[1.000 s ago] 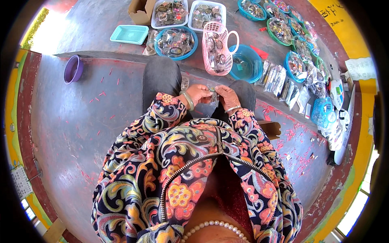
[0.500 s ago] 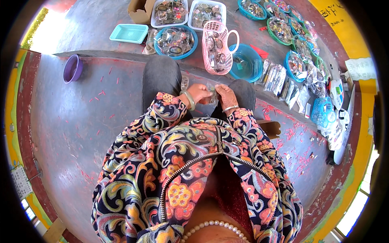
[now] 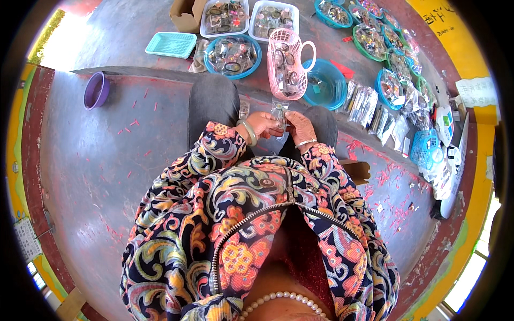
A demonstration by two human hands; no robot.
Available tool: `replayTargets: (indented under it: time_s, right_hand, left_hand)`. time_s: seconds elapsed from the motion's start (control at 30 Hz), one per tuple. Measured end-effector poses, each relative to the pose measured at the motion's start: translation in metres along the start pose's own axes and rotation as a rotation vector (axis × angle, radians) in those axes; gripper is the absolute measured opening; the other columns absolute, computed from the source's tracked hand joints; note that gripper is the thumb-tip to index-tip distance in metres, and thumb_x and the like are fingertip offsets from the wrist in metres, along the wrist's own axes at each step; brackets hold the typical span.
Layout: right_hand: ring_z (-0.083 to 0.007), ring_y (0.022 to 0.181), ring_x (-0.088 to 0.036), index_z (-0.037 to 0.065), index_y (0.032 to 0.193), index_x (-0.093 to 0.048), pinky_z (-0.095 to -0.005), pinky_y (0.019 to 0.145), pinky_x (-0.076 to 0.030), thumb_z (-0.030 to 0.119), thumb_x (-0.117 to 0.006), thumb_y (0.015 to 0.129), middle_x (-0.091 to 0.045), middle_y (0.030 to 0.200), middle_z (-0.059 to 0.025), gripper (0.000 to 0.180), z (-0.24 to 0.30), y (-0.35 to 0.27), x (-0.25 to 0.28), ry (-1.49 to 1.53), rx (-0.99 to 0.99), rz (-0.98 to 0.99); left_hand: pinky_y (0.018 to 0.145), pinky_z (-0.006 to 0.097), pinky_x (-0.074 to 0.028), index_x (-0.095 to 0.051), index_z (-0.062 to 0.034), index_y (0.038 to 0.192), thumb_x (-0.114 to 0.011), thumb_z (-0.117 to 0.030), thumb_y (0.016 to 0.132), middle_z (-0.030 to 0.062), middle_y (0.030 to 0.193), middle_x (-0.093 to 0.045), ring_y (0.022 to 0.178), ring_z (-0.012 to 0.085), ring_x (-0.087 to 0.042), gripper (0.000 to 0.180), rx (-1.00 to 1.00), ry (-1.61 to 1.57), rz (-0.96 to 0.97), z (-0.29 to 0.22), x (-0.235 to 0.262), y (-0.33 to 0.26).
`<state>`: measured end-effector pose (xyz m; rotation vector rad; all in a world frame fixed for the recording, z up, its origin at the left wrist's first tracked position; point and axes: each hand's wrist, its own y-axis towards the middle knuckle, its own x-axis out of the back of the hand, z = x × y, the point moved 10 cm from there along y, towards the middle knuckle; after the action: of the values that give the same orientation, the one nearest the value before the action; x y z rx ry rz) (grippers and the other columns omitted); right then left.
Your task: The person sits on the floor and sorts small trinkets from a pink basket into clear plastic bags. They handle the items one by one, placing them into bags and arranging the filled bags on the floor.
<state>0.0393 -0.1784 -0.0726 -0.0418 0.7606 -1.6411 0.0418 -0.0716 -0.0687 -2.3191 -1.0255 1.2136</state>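
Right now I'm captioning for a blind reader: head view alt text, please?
A person's left hand and right hand hold a small clear packet between the knees. Ahead, a pink basket stands beside a blue basin; a purple basin sits left.

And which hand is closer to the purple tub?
Left. The left hand is well to the right of the purple tub, at the left side of the clear packet; the right hand is even farther right, at the packet's other side.

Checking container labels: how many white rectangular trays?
2, side by side at the top: the left white tray beyond the round blue basin, the right white tray beside it. Others may be hidden in the clutter.
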Motion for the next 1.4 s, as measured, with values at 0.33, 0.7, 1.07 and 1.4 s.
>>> replayTargets:
  time_s: [0.33,0.7,1.07,1.4]
  right_hand:
    - [-0.0100,0.063,-0.048,0.004,0.082,-0.056,-0.0236,0.062,-0.039,0.013,-0.056,0.081,-0.053,0.069,0.0004,0.010,-0.005,0.007,0.002,-0.036,0.043,0.105]
    - [-0.0058,0.055,-0.046,0.006,0.075,-0.057,-0.0185,0.052,-0.034,0.016,-0.060,0.078,-0.054,0.064,0.0015,0.011,0.002,-0.001,-0.015,-0.017,0.015,0.098]
    - [-0.0042,0.055,-0.044,0.003,0.076,-0.059,-0.0173,0.051,-0.034,0.014,-0.060,0.077,-0.056,0.066,0.0016,0.010,0.003,0.000,-0.014,-0.185,0.067,0.097]
    - [-0.0038,0.055,-0.044,0.002,0.074,-0.060,-0.0176,0.051,-0.034,0.012,-0.060,0.077,-0.057,0.066,0.0008,0.011,0.009,-0.001,-0.021,-0.423,0.148,0.093]
  left_hand:
    - [0.041,0.019,-0.037,-0.052,-0.0022,0.096,-0.058,-0.016,0.080,0.0081,0.087,-0.062,0.080,0.0200,-0.062,0.022,-0.024,0.053,-0.055,-0.005,-0.002,-0.002]
    - [0.039,0.019,-0.035,-0.055,-0.0028,0.091,-0.059,-0.019,0.079,0.0032,0.081,-0.061,0.069,0.0139,-0.062,0.021,-0.102,0.128,-0.113,-0.011,0.009,-0.002]
    - [0.043,0.018,-0.033,-0.056,-0.0061,0.085,-0.062,-0.020,0.076,-0.0013,0.073,-0.056,0.059,0.0061,-0.049,0.017,-0.158,0.127,-0.229,-0.018,0.014,-0.004]
    - [0.049,0.014,-0.040,-0.056,-0.0026,0.086,-0.060,-0.009,0.077,0.0017,0.076,-0.057,0.060,0.0057,-0.052,0.012,-0.101,-0.184,-0.150,-0.004,0.021,0.003]
